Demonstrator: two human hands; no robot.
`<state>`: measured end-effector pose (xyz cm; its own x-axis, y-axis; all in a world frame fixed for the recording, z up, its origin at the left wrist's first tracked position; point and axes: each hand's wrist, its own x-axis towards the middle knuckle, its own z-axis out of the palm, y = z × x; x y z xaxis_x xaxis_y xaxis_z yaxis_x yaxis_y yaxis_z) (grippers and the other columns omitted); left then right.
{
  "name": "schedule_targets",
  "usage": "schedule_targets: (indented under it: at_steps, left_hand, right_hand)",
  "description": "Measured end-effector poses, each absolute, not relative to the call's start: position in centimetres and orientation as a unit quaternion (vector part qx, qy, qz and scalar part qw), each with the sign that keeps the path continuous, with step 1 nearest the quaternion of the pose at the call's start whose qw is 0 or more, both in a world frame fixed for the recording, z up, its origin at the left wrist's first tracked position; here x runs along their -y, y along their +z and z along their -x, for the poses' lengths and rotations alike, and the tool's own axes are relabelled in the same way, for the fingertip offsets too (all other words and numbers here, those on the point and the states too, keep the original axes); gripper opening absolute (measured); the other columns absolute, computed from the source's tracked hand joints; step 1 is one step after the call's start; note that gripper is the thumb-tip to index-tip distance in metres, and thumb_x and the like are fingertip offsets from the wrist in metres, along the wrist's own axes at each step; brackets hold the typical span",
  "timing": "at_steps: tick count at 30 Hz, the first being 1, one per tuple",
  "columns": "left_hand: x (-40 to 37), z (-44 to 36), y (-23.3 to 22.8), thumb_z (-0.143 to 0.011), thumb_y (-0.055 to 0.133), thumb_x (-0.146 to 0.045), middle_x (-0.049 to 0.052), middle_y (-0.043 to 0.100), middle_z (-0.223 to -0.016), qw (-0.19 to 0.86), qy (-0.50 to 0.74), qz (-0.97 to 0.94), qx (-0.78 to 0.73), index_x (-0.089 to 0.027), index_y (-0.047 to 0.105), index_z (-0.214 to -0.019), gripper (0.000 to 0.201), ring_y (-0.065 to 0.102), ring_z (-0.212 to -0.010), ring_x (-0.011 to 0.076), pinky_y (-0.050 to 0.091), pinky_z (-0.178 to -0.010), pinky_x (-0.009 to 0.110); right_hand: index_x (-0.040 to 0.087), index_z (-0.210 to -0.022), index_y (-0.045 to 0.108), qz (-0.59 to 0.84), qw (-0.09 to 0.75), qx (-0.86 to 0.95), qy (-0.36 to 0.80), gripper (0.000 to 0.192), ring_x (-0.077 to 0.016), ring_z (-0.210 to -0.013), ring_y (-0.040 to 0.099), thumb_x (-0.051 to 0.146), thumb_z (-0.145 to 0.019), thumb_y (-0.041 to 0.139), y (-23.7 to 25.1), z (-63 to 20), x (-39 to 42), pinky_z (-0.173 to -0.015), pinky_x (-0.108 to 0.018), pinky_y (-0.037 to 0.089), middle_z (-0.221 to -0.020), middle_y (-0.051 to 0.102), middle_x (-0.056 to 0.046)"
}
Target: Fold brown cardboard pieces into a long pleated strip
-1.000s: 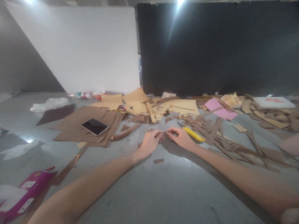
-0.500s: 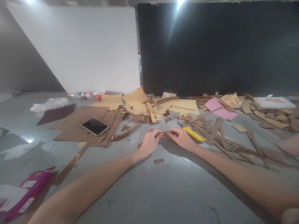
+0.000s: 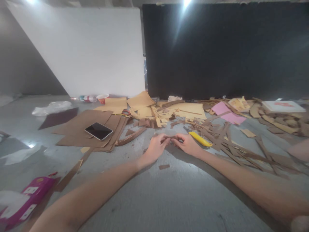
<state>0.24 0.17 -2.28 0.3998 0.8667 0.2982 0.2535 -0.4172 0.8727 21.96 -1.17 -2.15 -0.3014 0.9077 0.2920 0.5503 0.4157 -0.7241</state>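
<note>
left hand (image 3: 156,147): fingers pinched on one end of a small brown cardboard strip (image 3: 171,138)
right hand (image 3: 187,144): pinching the other end, same deal
strip: held just above the grey floor (image 3: 169,193), between both hands
yellow cutter (image 3: 200,139): lying right beside the right hand
phone (image 3: 98,130): sitting on the cardboard sheets (image 3: 79,129), off to the left

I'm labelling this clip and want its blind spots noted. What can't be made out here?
Head view only:
- Thin brown cardboard strip pinched between left hand and right hand: fingers cover its ends.
- Yellow utility knife: near end behind the right hand.
- Magenta box: cut off by the left edge, print blurred.
- Pale shape at the right edge: cropped, unidentifiable.
</note>
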Motion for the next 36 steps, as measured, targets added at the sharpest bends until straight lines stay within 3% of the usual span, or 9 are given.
schedule_targets:
  at_steps: [2, 8, 17, 24, 36]
  left_hand:
    - [-0.25, -0.26, -2.33, -0.102, 0.06, -0.038, 0.004, 0.077, -0.083, 0.397, 0.396, -0.734, -0.383, -0.019, 0.069, -0.099, 0.022, 0.072, -0.077, 0.0195, 0.051, -0.071, 0.029]
    - [-0.34, -0.25, -2.25, -0.101, 0.059, -0.034, 0.003, 0.075, -0.074, 0.357, 0.367, -0.76, -0.401, -0.018, 0.064, -0.074, 0.031, 0.066, -0.067, 0.017, 0.045, -0.066, 0.028]
    - [0.03, -0.2, -1.89, -0.101, 0.058, -0.031, 0.002, 0.073, -0.073, 0.313, 0.365, -0.782, -0.397, -0.019, 0.063, -0.073, 0.03, 0.061, -0.065, 0.0157, 0.042, -0.065, 0.028]
    - [-0.05, -0.26, -2.12, -0.102, 0.059, -0.036, 0.003, 0.078, -0.077, 0.361, 0.374, -0.764, -0.381, -0.02, 0.063, -0.077, 0.03, 0.07, -0.071, 0.0174, 0.047, -0.069, 0.028]
    - [-0.08, -0.26, -2.01, -0.102, 0.058, -0.039, 0.003, 0.077, -0.077, 0.363, 0.383, -0.754, -0.391, -0.02, 0.062, -0.074, 0.034, 0.07, -0.07, 0.0173, 0.049, -0.069, 0.027]
  right_hand:
    - [0.022, -0.076, 0.064, 0.476, 0.354, 0.763, 0.257, 0.042, -0.0167, -0.059, 0.059, 0.054, -0.103, 0.057, -2.25, -22.04, 1.08, -0.062, -0.03, 0.046, -0.064, 0.066, 0.001]
    - [0.021, -0.078, 0.065, 0.475, 0.363, 0.76, 0.257, 0.043, -0.0164, -0.06, 0.059, 0.055, -0.103, 0.057, -2.5, -22.1, 0.96, -0.063, -0.029, 0.046, -0.065, 0.065, 0.001]
    - [0.021, -0.086, 0.07, 0.465, 0.35, 0.761, 0.286, 0.043, -0.0176, -0.064, 0.059, 0.061, -0.1, 0.06, -1.93, -22.05, 1.14, -0.06, -0.029, 0.045, -0.07, 0.067, -0.001]
    - [0.022, -0.081, 0.068, 0.467, 0.353, 0.759, 0.286, 0.044, -0.0168, -0.057, 0.057, 0.059, -0.103, 0.057, -2.27, -22.11, 1.15, -0.06, -0.03, 0.046, -0.064, 0.065, 0.0]
    - [0.023, -0.078, 0.065, 0.479, 0.382, 0.733, 0.294, 0.047, -0.0171, -0.056, 0.06, 0.062, -0.102, 0.057, -1.74, -21.87, 1.22, -0.061, -0.03, 0.049, -0.063, 0.067, 0.0]
